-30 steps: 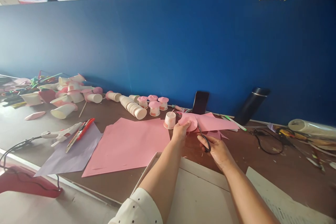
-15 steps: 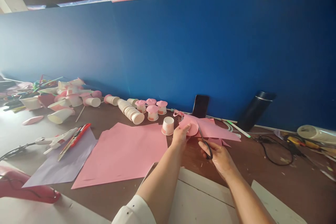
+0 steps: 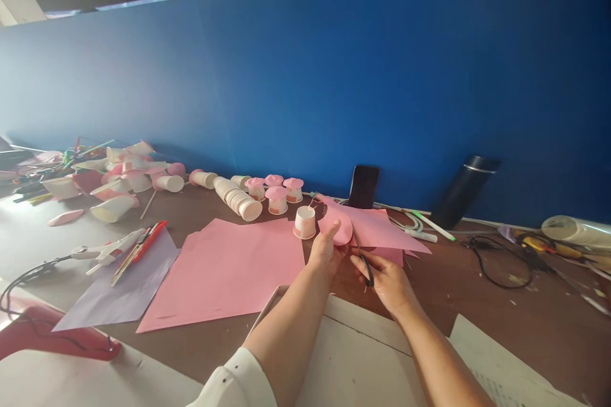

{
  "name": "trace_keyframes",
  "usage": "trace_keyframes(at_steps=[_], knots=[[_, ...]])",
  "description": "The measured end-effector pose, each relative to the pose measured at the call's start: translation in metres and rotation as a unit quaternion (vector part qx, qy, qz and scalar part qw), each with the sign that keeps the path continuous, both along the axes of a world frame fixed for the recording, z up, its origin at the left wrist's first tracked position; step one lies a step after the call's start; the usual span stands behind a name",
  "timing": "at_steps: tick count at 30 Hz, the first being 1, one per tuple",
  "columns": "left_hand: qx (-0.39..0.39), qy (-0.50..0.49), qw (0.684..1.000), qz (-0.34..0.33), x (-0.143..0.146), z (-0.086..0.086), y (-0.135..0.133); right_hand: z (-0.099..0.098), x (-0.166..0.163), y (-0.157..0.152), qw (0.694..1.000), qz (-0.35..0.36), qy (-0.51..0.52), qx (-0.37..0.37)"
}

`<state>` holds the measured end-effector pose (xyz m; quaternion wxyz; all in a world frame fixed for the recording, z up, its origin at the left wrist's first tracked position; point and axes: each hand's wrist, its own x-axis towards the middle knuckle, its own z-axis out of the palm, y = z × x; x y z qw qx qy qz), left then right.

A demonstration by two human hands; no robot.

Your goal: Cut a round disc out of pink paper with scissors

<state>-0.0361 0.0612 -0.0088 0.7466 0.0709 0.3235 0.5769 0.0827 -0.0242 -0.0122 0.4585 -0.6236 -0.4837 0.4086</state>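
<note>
Left hand (image 3: 325,248) pinches a rounded pink paper piece (image 3: 335,229) between thumb and fingers, holding it just above the bench (image 3: 548,324). Right hand (image 3: 384,276), just beside it, is closed around the handles of black scissors (image 3: 361,257), whose blades reach up to the paper's right edge. Just beyond the left hand stands a small upturned paper cup (image 3: 304,222). A large pink sheet (image 3: 229,270) lies to the left. Farther back, a stack of cups (image 3: 238,198) lies on its side and a phone (image 3: 363,187) leans against the blue wall (image 3: 334,76).
</note>
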Motion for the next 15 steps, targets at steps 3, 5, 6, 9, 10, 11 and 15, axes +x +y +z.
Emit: trace_keyframes(at_steps=[3, 5, 6, 9, 10, 11, 15], knots=[[0.002, 0.021, 1.000, 0.009, 0.0000, -0.0012, 0.0010, -0.0011, -0.0009, 0.0006, 1.000, 0.008, 0.010, -0.002], [0.003, 0.047, 0.999, 0.019, -0.0005, -0.0031, 0.0023, -0.0038, 0.0005, 0.0017, 1.000, 0.014, 0.025, -0.002], [0.007, 0.061, 0.998, 0.022, -0.0009, -0.0042, 0.0031, -0.0053, 0.0015, 0.0022, 0.999, 0.017, 0.033, -0.002], [0.022, 0.097, 0.995, 0.017, -0.0022, -0.0065, 0.0051, -0.0085, 0.0044, 0.0030, 0.999, 0.022, 0.048, -0.003], [0.023, 0.108, 0.994, 0.016, -0.0026, -0.0067, 0.0055, -0.0085, 0.0050, 0.0029, 0.998, 0.024, 0.052, -0.004], [0.025, 0.118, 0.993, 0.016, -0.0030, -0.0068, 0.0057, -0.0081, 0.0053, 0.0025, 0.998, 0.023, 0.054, -0.005], [0.046, 0.137, 0.989, 0.009, -0.0043, -0.0054, 0.0041, -0.0030, 0.0046, 0.0003, 0.998, 0.013, 0.064, -0.013]])
